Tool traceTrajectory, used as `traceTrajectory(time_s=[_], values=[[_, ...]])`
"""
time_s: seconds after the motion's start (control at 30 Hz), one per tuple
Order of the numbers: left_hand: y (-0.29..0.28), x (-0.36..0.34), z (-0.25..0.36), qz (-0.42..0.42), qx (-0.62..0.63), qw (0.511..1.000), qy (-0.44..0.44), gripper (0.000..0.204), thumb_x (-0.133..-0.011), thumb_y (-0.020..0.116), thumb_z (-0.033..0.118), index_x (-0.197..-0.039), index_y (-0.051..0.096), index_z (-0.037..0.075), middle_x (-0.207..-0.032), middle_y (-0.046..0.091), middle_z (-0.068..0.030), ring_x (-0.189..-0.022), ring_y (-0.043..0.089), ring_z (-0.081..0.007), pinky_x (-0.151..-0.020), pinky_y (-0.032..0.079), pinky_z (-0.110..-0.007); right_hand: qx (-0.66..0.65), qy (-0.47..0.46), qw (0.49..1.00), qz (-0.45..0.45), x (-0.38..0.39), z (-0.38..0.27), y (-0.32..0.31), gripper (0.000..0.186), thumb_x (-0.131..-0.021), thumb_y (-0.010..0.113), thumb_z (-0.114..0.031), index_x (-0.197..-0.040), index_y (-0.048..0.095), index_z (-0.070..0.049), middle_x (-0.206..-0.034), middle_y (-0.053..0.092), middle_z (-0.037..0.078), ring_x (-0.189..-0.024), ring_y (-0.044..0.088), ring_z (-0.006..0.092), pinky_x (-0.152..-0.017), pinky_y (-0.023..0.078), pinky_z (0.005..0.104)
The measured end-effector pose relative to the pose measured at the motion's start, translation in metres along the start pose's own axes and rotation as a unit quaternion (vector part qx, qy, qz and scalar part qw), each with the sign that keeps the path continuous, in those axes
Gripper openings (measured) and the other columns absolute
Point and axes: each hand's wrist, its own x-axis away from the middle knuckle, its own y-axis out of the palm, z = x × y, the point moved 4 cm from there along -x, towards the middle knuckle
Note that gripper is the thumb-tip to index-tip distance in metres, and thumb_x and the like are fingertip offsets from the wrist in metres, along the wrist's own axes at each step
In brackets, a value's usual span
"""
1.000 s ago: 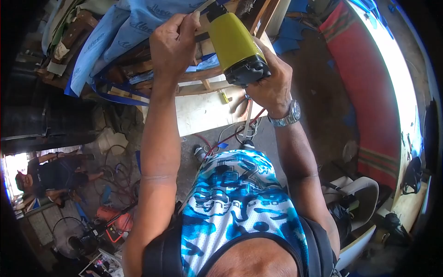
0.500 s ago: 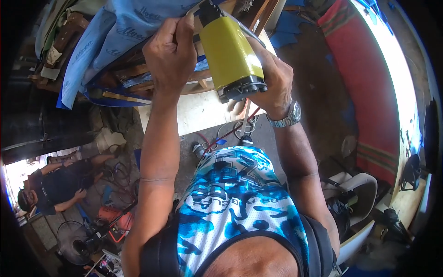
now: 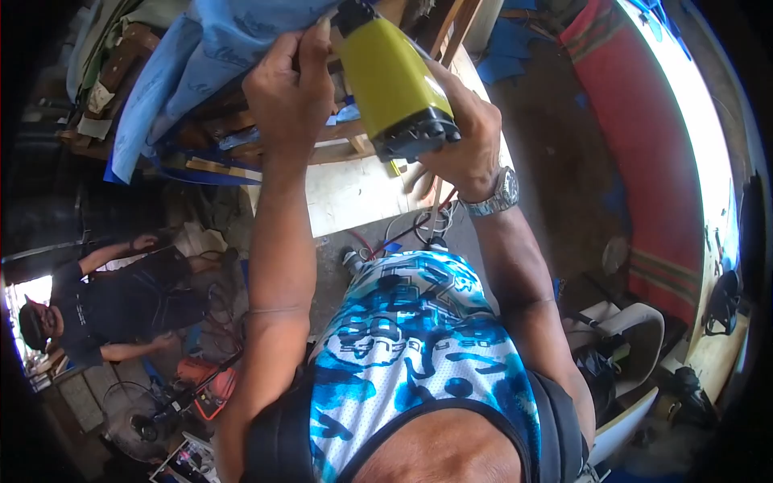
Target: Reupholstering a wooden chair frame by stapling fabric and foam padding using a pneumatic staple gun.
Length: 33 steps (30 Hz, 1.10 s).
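Observation:
My right hand (image 3: 471, 133) is wrapped round a yellow-green staple gun (image 3: 394, 84) with black ends. Its black nose tilts up and away, over the far edge of the work. Beside that nose, my left hand (image 3: 290, 92) has its thumb and fingers pinched on the blue cloth (image 3: 229, 44), close to the cloth's edge. The cloth drapes over a wooden frame (image 3: 354, 145), and part of it hangs down at the left. Whether the gun's nose touches the cloth cannot be made out.
Under the frame lies a pale wooden board (image 3: 338, 193). Hoses and cables (image 3: 427, 225) are on the floor by my feet. A red cloth (image 3: 644, 161) covers a long surface at the right. A co-worker (image 3: 129, 302) is at the left, near a fan (image 3: 137, 419).
Both hands and the staple gun have shifted slightly left and away. The co-worker at the left has turned and stretched out an arm.

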Motion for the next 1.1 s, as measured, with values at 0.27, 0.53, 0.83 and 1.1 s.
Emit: traceTrajectory(time_s=[0.27,0.53,0.83,1.1], values=[[0.004,0.005,-0.013,0.012,-0.038,0.989,0.144,0.029,-0.102,0.059,0.025,-0.092,0.07,0.0,-0.062,0.063,-0.0114,-0.048,0.06,-0.0195,-0.051,0.048,-0.034,-0.03,-0.007,1.0,-0.004,0.015,0.003,0.003,0.068,-0.07,0.089,-0.02,-0.133,0.063,-0.014,-0.1,0.077,0.013,-0.085,0.077,0.0265,-0.07,0.063,0.0348],[0.004,0.003,-0.006,-0.02,-0.078,0.989,0.123,0.03,-0.103,0.056,0.025,-0.088,0.068,0.002,-0.063,0.064,-0.0119,-0.051,0.063,-0.0231,-0.052,0.048,-0.036,-0.014,0.012,0.999,-0.028,0.01,0.005,0.001,0.073,-0.069,0.092,-0.025,-0.135,0.062,-0.014,-0.105,0.076,0.014,-0.091,0.076,0.0263,-0.074,0.063,0.0352],[0.001,0.002,-0.009,-0.071,-0.083,0.992,0.059,0.033,-0.107,0.054,0.03,-0.101,0.07,0.003,-0.075,0.07,-0.0099,-0.063,0.064,-0.0148,-0.057,0.05,-0.029,-0.006,-0.009,1.0,-0.026,0.01,0.008,0.008,0.077,-0.068,0.093,-0.026,-0.137,0.061,-0.015,-0.102,0.076,0.014,-0.088,0.076,0.0264,-0.072,0.062,0.0338],[-0.003,-0.002,-0.006,-0.069,-0.022,0.987,0.142,0.024,-0.106,0.055,0.02,-0.101,0.068,0.001,-0.079,0.07,-0.0104,-0.067,0.064,-0.0168,-0.063,0.052,-0.03,0.031,0.02,0.999,-0.008,0.009,-0.013,0.021,0.073,-0.066,0.09,-0.02,-0.132,0.061,-0.011,-0.097,0.076,0.016,-0.085,0.076,0.0318,-0.073,0.062,0.0368]])
